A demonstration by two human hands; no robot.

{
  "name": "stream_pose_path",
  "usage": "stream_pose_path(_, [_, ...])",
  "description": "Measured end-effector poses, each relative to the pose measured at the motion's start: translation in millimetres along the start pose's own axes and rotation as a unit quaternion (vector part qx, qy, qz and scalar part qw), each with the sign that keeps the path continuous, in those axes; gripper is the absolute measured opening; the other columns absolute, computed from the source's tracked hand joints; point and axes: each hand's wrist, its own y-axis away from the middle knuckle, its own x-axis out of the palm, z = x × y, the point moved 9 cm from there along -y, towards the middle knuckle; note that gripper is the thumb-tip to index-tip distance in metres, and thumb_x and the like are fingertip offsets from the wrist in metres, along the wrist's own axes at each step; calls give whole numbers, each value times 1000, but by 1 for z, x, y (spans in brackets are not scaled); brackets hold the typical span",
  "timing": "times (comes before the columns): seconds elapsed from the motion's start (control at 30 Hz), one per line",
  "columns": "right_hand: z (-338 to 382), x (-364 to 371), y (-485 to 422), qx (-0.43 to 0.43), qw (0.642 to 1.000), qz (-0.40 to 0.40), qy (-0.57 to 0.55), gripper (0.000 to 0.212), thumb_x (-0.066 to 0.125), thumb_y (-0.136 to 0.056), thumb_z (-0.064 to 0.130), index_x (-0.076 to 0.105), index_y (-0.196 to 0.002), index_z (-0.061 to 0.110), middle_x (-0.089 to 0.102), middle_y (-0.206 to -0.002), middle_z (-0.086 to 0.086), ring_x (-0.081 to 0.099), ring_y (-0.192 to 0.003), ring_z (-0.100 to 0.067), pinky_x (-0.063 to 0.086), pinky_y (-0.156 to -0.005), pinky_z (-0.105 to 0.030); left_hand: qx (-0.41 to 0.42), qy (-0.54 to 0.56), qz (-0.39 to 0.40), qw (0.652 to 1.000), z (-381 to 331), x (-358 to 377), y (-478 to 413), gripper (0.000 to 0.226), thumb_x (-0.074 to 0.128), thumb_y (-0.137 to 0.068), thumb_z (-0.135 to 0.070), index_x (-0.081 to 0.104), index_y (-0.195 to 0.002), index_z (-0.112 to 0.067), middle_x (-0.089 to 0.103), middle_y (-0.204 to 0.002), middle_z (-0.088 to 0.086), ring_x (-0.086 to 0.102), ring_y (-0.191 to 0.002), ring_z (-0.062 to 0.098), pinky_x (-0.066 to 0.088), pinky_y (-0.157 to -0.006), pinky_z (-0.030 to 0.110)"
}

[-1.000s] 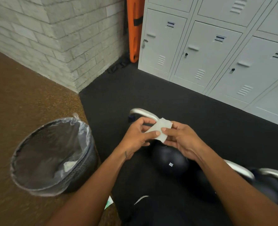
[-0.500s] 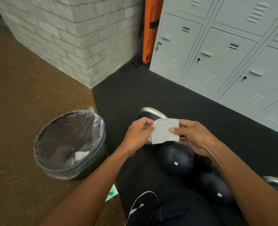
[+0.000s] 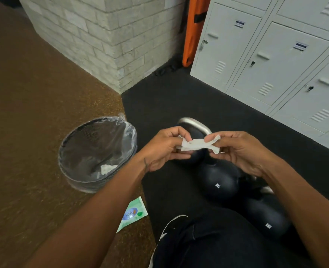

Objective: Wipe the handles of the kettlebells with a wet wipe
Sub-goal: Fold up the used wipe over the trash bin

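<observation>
Left hand (image 3: 163, 149) and right hand (image 3: 241, 151) held level, close together, above the floor. Each pinches one end of a white wet wipe (image 3: 196, 145) between thumb and fingertips; the wipe is drawn into a crumpled, half-twisted band between them, in the air and touching no kettlebell. Directly behind the hands: brushed silver handle (image 3: 194, 123) of a black round kettlebell (image 3: 197, 158), whose body shows in the gap under the wipe. Below the right hand: second black kettlebell (image 3: 219, 180), white mark on its side, handle mostly hidden by the right wrist. Further towards the person, under the right forearm: third black kettlebell (image 3: 266, 219), same mark. All three stand on black rubber flooring (image 3: 179, 101). Left of the left hand: round black mesh wastebasket (image 3: 101, 179) with clear plastic liner, on brown speckled floor (image 3: 34, 93); a crumpled white wipe (image 3: 107, 168) lies inside. Beneath the left forearm: green wipe packet (image 3: 133, 213), flat on the floor. Beyond the hands: pale grey brick pillar (image 3: 101, 35), orange upright pad (image 3: 194, 29), grey metal lockers (image 3: 275, 64).
</observation>
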Motion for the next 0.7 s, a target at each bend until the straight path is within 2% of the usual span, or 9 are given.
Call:
stream_pose_path(0.07, [1,14,1,-2,1000,23,-5,19,62,-86,4,76,-98,2,75,-103,-12,69,-82,-15,61,-71,-25,-11,2,-14,1000,-1,-11,10,28,51,-98,2,69,-82,-13,73,-92,10,73,-76,14,62,-67,24])
stream_pose_path(0.13, [2,29,-2,4,999,43,10,34,71,-74,20,75,-101,1,76,-106,-9,71,-88,-14,62,-76,-27,-18,25,-40,999,-2,-25,20,21,53,-95,-4,70,-84,-11,74,-91,9,73,-76,14,61,-67,24])
stream_pose_path(0.17, [0,37,-6,10,999,45,26,35,74,-71,22,76,-99,2,76,-108,-8,72,-91,-15,62,-78,-28,-20,39,-56,997,-2,-32,26,16,57,-95,-7,70,-86,-10,75,-90,8,73,-77,14,61,-66,23])
stream_pose_path(0.23, [-2,53,-15,13,997,43,66,16,73,-81,11,79,-96,7,75,-111,-8,72,-95,-16,62,-76,-28,-11,30,-83,996,-3,-49,38,3,67,-94,-8,66,-92,-11,73,-92,7,72,-81,15,61,-65,21])
stream_pose_path(0.3, [-5,70,-27,15,995,41,88,19,66,-89,-2,75,-101,9,74,-112,-10,71,-94,-18,62,-73,-28,-3,4,-97,995,-2,-68,48,15,71,-91,-3,63,-101,-11,69,-101,10,71,-88,18,61,-63,21])
stream_pose_path(0.4, [-5,101,-45,28,990,49,128,26,67,-88,-5,68,-109,10,70,-107,-13,71,-91,-20,63,-75,-30,-3,-30,-128,991,0,-106,68,30,71,-90,2,63,-112,-15,69,-103,8,71,-87,18,59,-58,21])
stream_pose_path(0.57, [-3,169,-76,8,973,75,218,13,72,-87,2,73,-96,12,73,-87,-6,71,-73,-10,60,-67,-25,0,-45,-219,975,1,-176,99,16,70,-90,2,71,-94,-13,72,-85,3,67,-68,11,61,-61,23])
stream_pose_path(0.7, [6,218,-103,-27,967,85,240,10,72,-89,4,72,-92,14,73,-90,-7,69,-75,-12,61,-69,-27,12,-71,-289,955,-13,-224,120,15,71,-90,1,72,-94,-13,66,-77,1,59,-60,7,58,-53,19])
